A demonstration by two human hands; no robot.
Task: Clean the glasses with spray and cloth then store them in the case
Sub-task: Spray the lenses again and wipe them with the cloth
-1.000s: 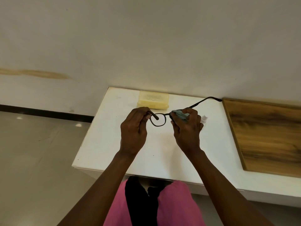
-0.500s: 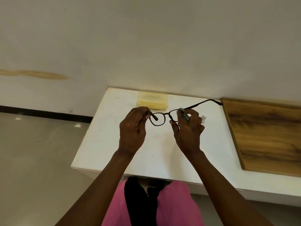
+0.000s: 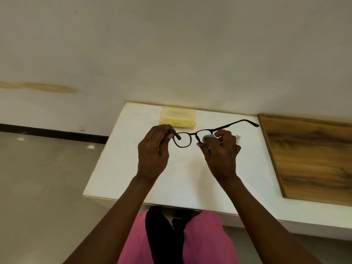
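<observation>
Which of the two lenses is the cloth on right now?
The lens on the person's right: the right hand pinches the light blue cloth over it. The other lens, beside the left hand, is bare and see-through.

In front of me is a white table (image 3: 122, 168) pushed up against a pale wall, its near edge running across above my lap. At the back, close to the wall, I see a translucent yellowish glasses case (image 3: 178, 117) lying flat and closed on the bare top. Over on the right a wood-grain board (image 3: 312, 159) lies on the table, its left edge angled and its far end by the wall. A small pale object (image 3: 239, 138) shows beside my hand; I cannot tell what it is.
</observation>
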